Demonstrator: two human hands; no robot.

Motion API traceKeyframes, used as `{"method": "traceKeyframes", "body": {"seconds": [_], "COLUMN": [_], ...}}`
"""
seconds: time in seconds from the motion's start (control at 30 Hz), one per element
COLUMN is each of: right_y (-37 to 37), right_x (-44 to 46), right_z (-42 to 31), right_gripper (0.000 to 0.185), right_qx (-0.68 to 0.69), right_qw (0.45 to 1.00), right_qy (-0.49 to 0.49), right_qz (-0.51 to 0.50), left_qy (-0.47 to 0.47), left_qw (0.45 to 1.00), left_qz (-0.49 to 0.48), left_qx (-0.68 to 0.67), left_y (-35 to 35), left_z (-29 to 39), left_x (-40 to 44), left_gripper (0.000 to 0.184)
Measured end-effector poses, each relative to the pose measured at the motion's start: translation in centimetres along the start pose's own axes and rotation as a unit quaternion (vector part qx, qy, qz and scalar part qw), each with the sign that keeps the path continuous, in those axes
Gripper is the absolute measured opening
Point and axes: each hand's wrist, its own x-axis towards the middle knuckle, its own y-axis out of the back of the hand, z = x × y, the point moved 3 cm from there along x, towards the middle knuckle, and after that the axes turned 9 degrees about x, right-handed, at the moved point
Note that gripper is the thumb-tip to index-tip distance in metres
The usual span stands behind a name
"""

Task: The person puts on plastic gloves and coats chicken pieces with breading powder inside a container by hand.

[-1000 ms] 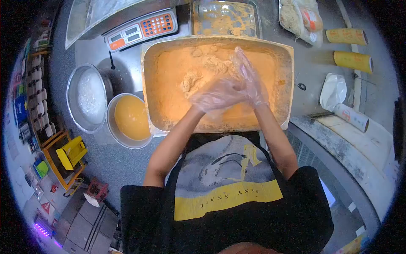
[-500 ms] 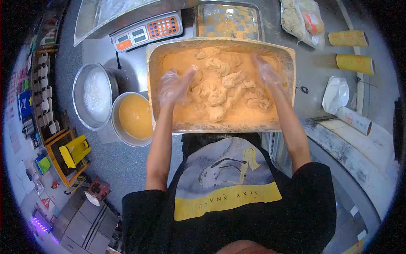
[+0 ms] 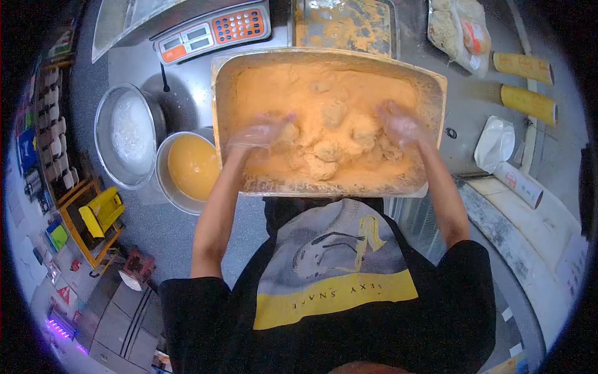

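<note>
A large rectangular tub (image 3: 436, 103) of orange breading flour (image 3: 274, 81) stands before me. Several lumpy coated pieces (image 3: 325, 151), perhaps meat, are heaped in its middle, partly buried in flour. My left hand (image 3: 261, 132), in a clear plastic glove, is at the left of the heap, blurred by motion, its fingers stretched toward the pieces. On the right side of the heap my right hand (image 3: 402, 126), gloved likewise, has its fingers spread, with the tips near the flour. Neither hand visibly grips a piece; some fingertips are hard to make out.
Left of the tub are a metal bowl (image 3: 103, 140) with white contents and a pot (image 3: 163, 187) of yellow-orange liquid. Behind it sit a digital scale (image 3: 215, 34) and a flour-dusted tray (image 3: 392, 37). Yellow rolls (image 3: 528, 103) and a bagged package (image 3: 458, 37) lie at right.
Both hands have shifted on the flour, my left lower and my right slightly lower. More flour now covers the pieces, and the heap is less exposed. The camera view has shifted slightly.
</note>
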Motion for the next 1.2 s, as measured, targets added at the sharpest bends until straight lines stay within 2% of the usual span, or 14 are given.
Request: {"method": "traceKeyframes", "body": {"seconds": [0.03, 0.1, 0.13, 0.17, 0.37, 0.43, 0.5, 0.57, 0.8, 0.83, 0.9, 1.0, 1.07, 1.2], "right_y": [0.7, 0.1, -0.2, -0.7, -5.8, -5.5, -5.2, -5.4, 0.7, 0.8, 0.1, -2.4, -3.5, -4.2], "right_x": [-0.2, 0.9, 0.4, -1.2, 0.2, 0.4, 1.8, -1.1, 0.3, 1.9, 4.8, 5.8, 7.3, 3.5], "right_z": [2.7, 8.4, 8.6, 4.2, -3.8, -5.0, -4.6, -7.4, -1.7, -1.3, -1.2, -5.8, -6.9, -10.9], "right_gripper": [0.061, 0.057, 0.055, 0.058, 0.068, 0.070, 0.065, 0.061, 0.045, 0.045, 0.062, 0.079, 0.082, 0.079], "right_qx": [-0.018, 0.102, 0.143, 0.097, 0.181, 0.185, 0.160, 0.223, 0.244, 0.244, 0.297, 0.173, 0.183, 0.097], "right_qw": [0.994, 0.989, 0.975, 0.986, 0.979, 0.977, 0.977, 0.969, 0.947, 0.947, 0.948, 0.980, 0.981, 0.994], "right_qy": [-0.104, 0.102, 0.168, 0.111, -0.002, -0.026, 0.112, 0.105, 0.208, 0.208, 0.106, -0.006, 0.011, -0.052], "right_qz": [0.023, -0.016, -0.034, -0.083, -0.088, -0.098, -0.091, -0.017, 0.029, 0.031, 0.051, 0.098, 0.057, -0.030], "left_qy": [0.025, 0.049, -0.064, -0.175, -0.077, -0.167, -0.249, -0.225, -0.298, -0.295, -0.269, -0.174, -0.051, -0.051], "left_qw": [0.999, 0.997, 0.997, 0.972, 0.856, 0.838, 0.808, 0.888, 0.855, 0.925, 0.916, 0.959, 0.987, 0.991], "left_qz": [0.005, 0.012, -0.033, -0.074, -0.137, -0.122, -0.105, 0.110, 0.068, 0.178, 0.274, 0.223, 0.122, 0.011], "left_qx": [0.031, 0.061, -0.040, -0.141, -0.492, -0.506, -0.524, -0.387, -0.419, -0.157, 0.115, 0.004, -0.089, -0.120], "left_y": [-1.5, -2.6, -3.3, -3.9, -8.2, -6.6, -5.8, -1.6, -1.1, -0.2, 1.1, 2.8, 2.8, 3.0], "left_z": [0.5, 0.4, 0.6, 0.9, 2.5, 3.4, 4.8, 7.4, 0.8, -0.6, 1.7, 6.8, 7.6, 8.5], "left_x": [-0.1, 0.5, 0.8, 1.0, 2.8, 5.2, 4.6, 0.5, 2.3, 4.6, 3.8, 3.1, 4.3, 0.4], "left_gripper": [0.082, 0.071, 0.070, 0.069, 0.076, 0.071, 0.067, 0.058, 0.043, 0.042, 0.041, 0.048, 0.088, 0.093]}}
